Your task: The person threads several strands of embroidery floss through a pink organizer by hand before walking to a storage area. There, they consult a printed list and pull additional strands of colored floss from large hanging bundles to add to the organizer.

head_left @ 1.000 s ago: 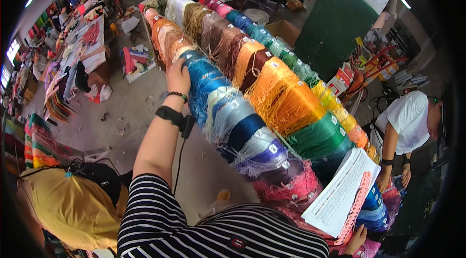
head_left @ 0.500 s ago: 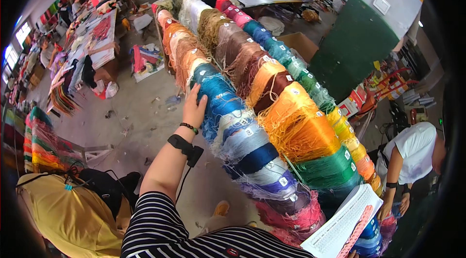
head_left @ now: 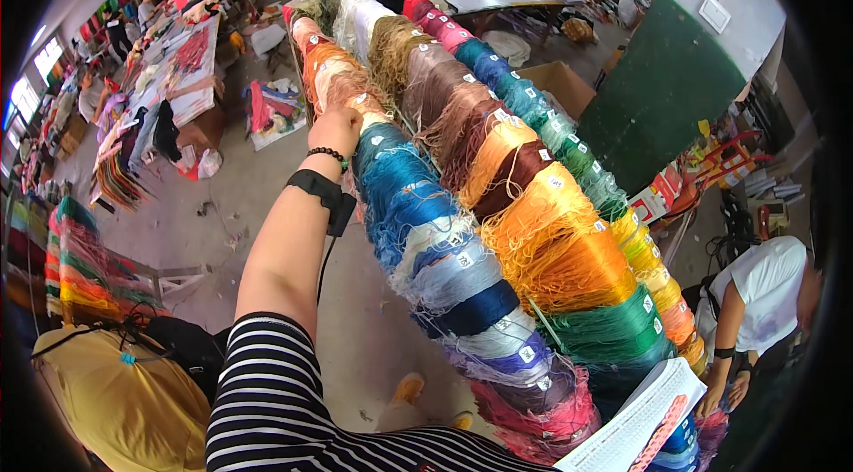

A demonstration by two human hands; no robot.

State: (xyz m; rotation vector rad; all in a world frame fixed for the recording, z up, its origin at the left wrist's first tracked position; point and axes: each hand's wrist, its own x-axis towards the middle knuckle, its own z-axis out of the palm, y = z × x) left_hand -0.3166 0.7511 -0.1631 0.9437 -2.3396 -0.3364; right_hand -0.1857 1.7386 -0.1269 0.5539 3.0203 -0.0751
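My left hand (head_left: pixel 336 131) reaches to the near rack row, with its fingers curled in against peach and orange thread skeins (head_left: pixel 355 99). What the fingers hold, if anything, is hidden. Just below the hand, a run of teal and blue skeins (head_left: pixel 395 179) hangs on the same row. A stack of printed sheets (head_left: pixel 613 432) juts in at the lower right, and a salmon-pink patterned strip (head_left: pixel 659 432) lies across it. My right hand does not show.
Behind the near row run more rows of skeins, among them golden-yellow skeins (head_left: pixel 551 236) and green skeins (head_left: pixel 613 325). Another person (head_left: pixel 755 294) in white bends at the right. Someone in a mustard top (head_left: pixel 124 401) is close at my left. A green-and-white partition (head_left: pixel 640 108) stands beyond.
My left hand has shifted up and left along the row, from the blue skeins to the peach ones. Its spread fingers have curled closed.
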